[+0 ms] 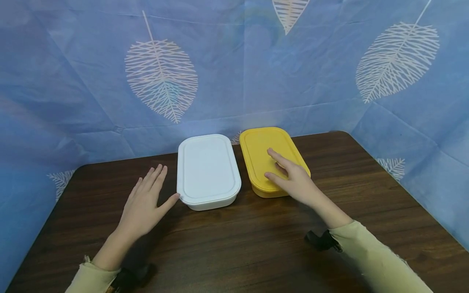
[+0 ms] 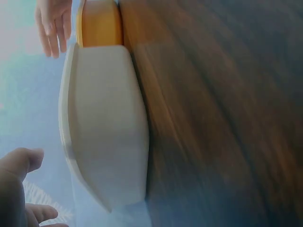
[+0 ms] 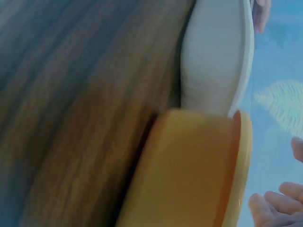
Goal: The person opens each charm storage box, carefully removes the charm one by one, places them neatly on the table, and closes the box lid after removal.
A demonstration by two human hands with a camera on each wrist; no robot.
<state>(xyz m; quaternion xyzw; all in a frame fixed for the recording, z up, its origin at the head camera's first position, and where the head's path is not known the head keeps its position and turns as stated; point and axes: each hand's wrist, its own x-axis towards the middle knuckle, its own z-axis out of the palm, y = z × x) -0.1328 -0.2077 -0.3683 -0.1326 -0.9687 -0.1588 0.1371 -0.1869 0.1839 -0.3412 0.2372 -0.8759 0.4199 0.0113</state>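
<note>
Two lidded boxes lie side by side near the table's back edge. The white box (image 1: 209, 169) has a flat lid with rounded corners; its side wall (image 2: 106, 123) fills the middle of the left wrist view. To its right is the yellow box (image 1: 264, 150), also with its lid on, and its side (image 3: 184, 170) shows in the right wrist view. My left hand (image 1: 144, 203) is just left of the white box, fingers straight and thumb spread towards its corner. Over the yellow lid's right part hovers my right hand (image 1: 294, 179), fingers loosely extended, holding nothing.
The dark wooden table (image 1: 234, 252) has rounded back corners. Behind it hangs a blue cloth (image 1: 227, 73) with white leaf prints, which also runs down both sides. Black straps (image 1: 322, 241) sit at the wrists beside the pale sleeves (image 1: 373, 256).
</note>
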